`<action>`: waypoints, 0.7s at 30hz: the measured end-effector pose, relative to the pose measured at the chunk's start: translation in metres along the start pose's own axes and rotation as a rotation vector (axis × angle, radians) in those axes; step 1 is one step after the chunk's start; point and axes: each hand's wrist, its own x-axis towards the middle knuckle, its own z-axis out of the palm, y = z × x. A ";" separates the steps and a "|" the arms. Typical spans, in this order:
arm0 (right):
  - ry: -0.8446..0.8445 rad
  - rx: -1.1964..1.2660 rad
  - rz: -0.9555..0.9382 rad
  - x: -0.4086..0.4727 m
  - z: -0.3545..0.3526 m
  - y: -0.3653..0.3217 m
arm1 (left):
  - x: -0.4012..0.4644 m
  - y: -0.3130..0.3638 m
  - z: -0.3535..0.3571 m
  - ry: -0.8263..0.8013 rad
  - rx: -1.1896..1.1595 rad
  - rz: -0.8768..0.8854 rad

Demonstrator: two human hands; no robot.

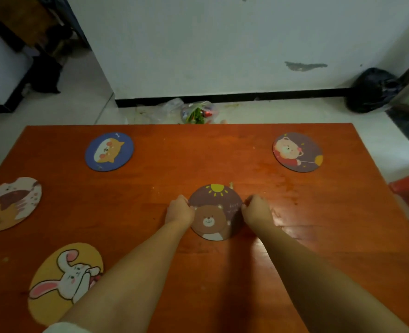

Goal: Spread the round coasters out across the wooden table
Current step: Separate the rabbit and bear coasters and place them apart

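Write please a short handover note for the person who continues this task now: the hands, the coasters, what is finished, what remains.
Left hand and right hand: both grip the edges of the round brown bear coaster, mid-table.
Already spread on the orange-brown wooden table: blue dog coaster, far left; purple bear coaster, far right; white cat coaster, left edge; yellow rabbit coaster, near left.
Left: place the held coaster, probably toward the bare near-right area.
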 end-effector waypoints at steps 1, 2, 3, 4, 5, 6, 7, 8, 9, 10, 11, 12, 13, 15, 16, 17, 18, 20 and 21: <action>0.000 -0.004 0.006 0.002 0.002 -0.002 | 0.002 0.002 0.001 0.011 -0.004 -0.015; -0.004 -0.007 0.011 0.003 0.003 -0.004 | 0.003 0.004 0.001 0.019 -0.007 -0.028; -0.012 -0.007 0.015 0.004 0.006 -0.005 | 0.004 0.005 0.001 0.021 -0.006 -0.034; -0.022 -0.003 0.022 0.004 0.008 -0.007 | 0.006 0.006 0.002 0.026 -0.010 -0.042; -0.032 0.005 0.030 0.005 0.009 -0.009 | 0.008 0.006 0.002 0.033 -0.017 -0.048; -0.039 0.014 0.036 0.005 0.010 -0.010 | 0.008 0.007 0.001 0.034 -0.029 -0.053; -0.043 0.022 0.040 0.006 0.011 -0.010 | 0.008 0.007 0.001 0.037 -0.045 -0.048; -0.046 0.028 0.045 0.005 0.011 -0.011 | 0.009 0.006 0.000 0.036 -0.059 -0.050; -0.044 0.032 0.048 0.005 0.010 -0.012 | 0.009 0.005 -0.001 0.038 -0.070 -0.051; -0.046 0.029 0.044 0.004 0.009 -0.012 | 0.011 0.003 -0.001 0.048 -0.089 -0.070; -0.050 0.019 0.034 0.002 0.008 -0.012 | 0.009 0.003 -0.003 0.050 -0.089 -0.070; -0.053 0.020 0.022 -0.001 0.007 -0.013 | 0.008 0.003 -0.004 0.041 -0.108 -0.073; -0.054 0.027 0.011 -0.003 0.005 -0.013 | 0.006 0.004 -0.005 0.033 -0.118 -0.066; -0.045 0.053 -0.019 -0.010 0.000 -0.011 | 0.000 0.008 -0.006 0.026 -0.142 -0.043; -0.039 0.068 -0.031 -0.014 -0.003 -0.008 | -0.004 0.013 -0.006 0.012 -0.138 -0.025; -0.032 0.082 -0.036 -0.017 -0.008 -0.003 | -0.007 0.017 -0.005 -0.006 -0.139 -0.002; -0.022 0.089 -0.039 -0.020 -0.013 0.002 | -0.012 0.022 -0.003 -0.021 -0.142 0.017; 0.002 0.095 -0.035 -0.023 -0.028 0.017 | -0.024 0.034 0.002 -0.044 -0.143 0.055; 0.013 0.103 -0.031 -0.024 -0.036 0.026 | -0.030 0.039 0.007 -0.056 -0.149 0.070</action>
